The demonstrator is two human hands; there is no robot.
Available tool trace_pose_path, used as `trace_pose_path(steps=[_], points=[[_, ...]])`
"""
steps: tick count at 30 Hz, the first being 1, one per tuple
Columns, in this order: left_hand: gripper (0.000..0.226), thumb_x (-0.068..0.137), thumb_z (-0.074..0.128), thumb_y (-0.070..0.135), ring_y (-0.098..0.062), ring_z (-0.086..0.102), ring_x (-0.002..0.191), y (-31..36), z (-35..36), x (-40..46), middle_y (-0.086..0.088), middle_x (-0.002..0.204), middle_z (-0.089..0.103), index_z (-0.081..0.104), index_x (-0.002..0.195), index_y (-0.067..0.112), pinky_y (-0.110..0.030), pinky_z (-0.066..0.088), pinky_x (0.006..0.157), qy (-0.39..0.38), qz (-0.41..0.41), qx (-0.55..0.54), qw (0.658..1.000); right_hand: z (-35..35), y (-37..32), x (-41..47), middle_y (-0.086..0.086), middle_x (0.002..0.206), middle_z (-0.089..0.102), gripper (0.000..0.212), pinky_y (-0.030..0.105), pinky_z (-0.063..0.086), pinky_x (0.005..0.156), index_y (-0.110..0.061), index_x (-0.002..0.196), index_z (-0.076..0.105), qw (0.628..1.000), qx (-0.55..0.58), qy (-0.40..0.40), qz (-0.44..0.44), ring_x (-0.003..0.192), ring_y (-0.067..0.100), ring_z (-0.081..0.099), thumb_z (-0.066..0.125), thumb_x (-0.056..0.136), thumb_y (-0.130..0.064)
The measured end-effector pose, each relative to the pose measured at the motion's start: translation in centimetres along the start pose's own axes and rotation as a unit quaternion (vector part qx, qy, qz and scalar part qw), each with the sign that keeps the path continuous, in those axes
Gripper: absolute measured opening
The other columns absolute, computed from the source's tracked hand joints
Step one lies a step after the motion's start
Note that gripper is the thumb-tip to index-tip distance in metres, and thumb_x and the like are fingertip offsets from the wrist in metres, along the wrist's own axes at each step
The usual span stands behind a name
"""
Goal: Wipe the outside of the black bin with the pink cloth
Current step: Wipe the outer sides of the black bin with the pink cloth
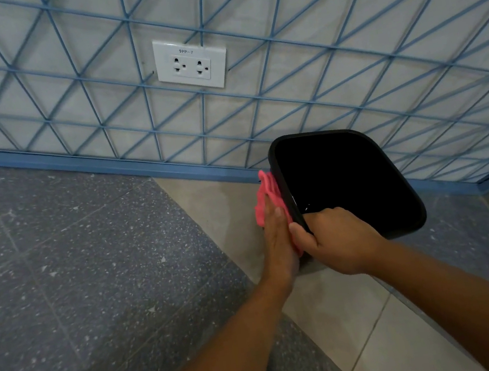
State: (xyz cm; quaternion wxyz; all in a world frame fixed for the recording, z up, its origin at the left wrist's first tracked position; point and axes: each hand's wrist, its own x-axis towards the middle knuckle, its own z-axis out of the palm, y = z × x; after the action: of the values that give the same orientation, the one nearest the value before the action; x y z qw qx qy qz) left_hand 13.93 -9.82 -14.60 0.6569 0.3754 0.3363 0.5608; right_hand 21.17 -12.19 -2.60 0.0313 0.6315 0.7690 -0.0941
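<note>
The black bin [362, 181] stands on the floor near the wall, its open top facing me. My right hand [339, 241] grips the bin's near rim, thumb outside and fingers curled over the edge. My left hand [277, 240] lies flat with straight fingers against the bin's left outer side, pressing the pink cloth [266, 196] onto it. The cloth sticks out above and left of my fingers. The bin's left wall is mostly hidden behind the cloth and hand.
A wall [288, 100] with a blue line pattern and a blue skirting [77, 165] runs behind the bin. A white double socket [191, 63] sits on the wall up left. Grey speckled floor [76, 272] lies to the left, light tiles [366, 325] below the bin.
</note>
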Motion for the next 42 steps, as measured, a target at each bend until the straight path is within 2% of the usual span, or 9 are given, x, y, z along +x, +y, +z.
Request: trace_pose_path(steps=[6,9,11,15,18,22,26,29,42], points=[[0.043,0.117,0.027,0.034,0.012,0.044,0.146,0.1,0.1,1.1,0.022,0.165,0.039,0.028,0.159,0.04,-0.017,0.036,0.124,0.007,0.006,0.018,1.0,0.2,-0.1,0.2,0.009,0.07,0.063,0.045,0.04,0.048,0.064,-0.016,0.076,0.054,1.0,-0.002,0.002,0.003,0.063,0.025,0.059,0.028,0.099,-0.046],[0.074,0.103,0.041,0.068,-0.005,0.04,0.156,0.1,-0.3,0.5,0.004,0.172,0.037,0.03,0.165,0.031,-0.034,0.032,0.132,0.013,-0.01,0.044,0.999,0.2,0.0,0.0,0.009,0.072,0.063,0.047,0.042,0.049,0.068,-0.015,0.079,0.056,1.0,-0.005,0.0,-0.001,0.066,0.027,0.061,0.027,0.098,-0.047],[0.075,0.105,0.04,0.059,-0.015,0.035,0.161,0.8,-0.2,1.3,-0.003,0.174,0.034,0.027,0.169,0.022,-0.041,0.026,0.135,0.02,-0.036,0.029,0.999,0.2,-0.1,0.3,0.01,0.072,0.064,0.047,0.041,0.049,0.067,-0.015,0.08,0.056,1.0,-0.004,0.003,0.003,0.066,0.028,0.06,0.027,0.099,-0.047],[0.05,0.117,0.027,0.033,0.013,0.035,0.152,0.4,0.2,-0.2,0.019,0.173,0.021,0.019,0.167,0.028,-0.021,0.029,0.131,-0.009,-0.005,0.008,1.0,0.3,0.0,0.1,0.008,0.074,0.064,0.047,0.042,0.049,0.068,-0.016,0.082,0.056,1.0,0.0,-0.004,0.003,0.067,0.026,0.061,0.026,0.098,-0.048],[0.071,0.107,0.047,0.062,-0.013,0.041,0.157,-0.1,-0.7,-0.1,0.003,0.173,0.034,0.029,0.166,0.026,-0.05,0.031,0.132,0.017,-0.055,0.011,0.998,-0.1,-0.2,0.0,0.009,0.072,0.063,0.046,0.041,0.048,0.067,-0.016,0.08,0.055,1.0,0.008,-0.009,0.009,0.067,0.027,0.06,0.027,0.099,-0.048],[0.07,0.103,0.043,0.065,-0.008,0.029,0.162,1.1,-0.3,1.6,0.005,0.177,0.025,0.027,0.166,0.036,-0.036,0.02,0.136,0.042,-0.028,0.068,0.996,-0.2,-0.7,0.4,0.011,0.077,0.065,0.042,0.038,0.045,0.065,-0.017,0.08,0.052,1.0,0.004,-0.006,0.007,0.07,0.029,0.062,0.027,0.1,-0.045],[0.094,0.098,0.049,0.077,-0.022,0.027,0.165,-1.6,-0.8,1.5,-0.004,0.176,0.031,0.025,0.17,0.022,-0.055,0.015,0.136,0.031,-0.003,0.044,0.999,-0.1,-0.6,0.1,0.011,0.075,0.064,0.045,0.042,0.049,0.068,-0.016,0.079,0.054,1.0,-0.002,-0.012,0.008,0.069,0.03,0.061,0.027,0.099,-0.047],[0.112,0.086,0.061,0.085,-0.022,0.032,0.162,0.3,-1.2,2.2,-0.006,0.175,0.034,0.024,0.171,0.022,-0.051,0.02,0.136,0.029,-0.053,0.004,0.998,0.0,-0.9,0.4,0.009,0.072,0.06,0.043,0.039,0.046,0.065,-0.017,0.077,0.051,1.0,0.002,-0.008,0.006,0.067,0.029,0.059,0.028,0.099,-0.046],[0.08,0.103,0.043,0.068,-0.02,0.03,0.164,2.0,-1.2,1.7,-0.002,0.176,0.031,0.024,0.171,0.029,-0.047,0.022,0.136,-0.006,-0.032,0.032,0.999,0.1,-1.0,0.4,0.005,0.067,0.053,0.043,0.04,0.047,0.064,-0.016,0.081,0.052,1.0,0.002,-0.017,-0.001,0.062,0.026,0.054,0.027,0.099,-0.047]])
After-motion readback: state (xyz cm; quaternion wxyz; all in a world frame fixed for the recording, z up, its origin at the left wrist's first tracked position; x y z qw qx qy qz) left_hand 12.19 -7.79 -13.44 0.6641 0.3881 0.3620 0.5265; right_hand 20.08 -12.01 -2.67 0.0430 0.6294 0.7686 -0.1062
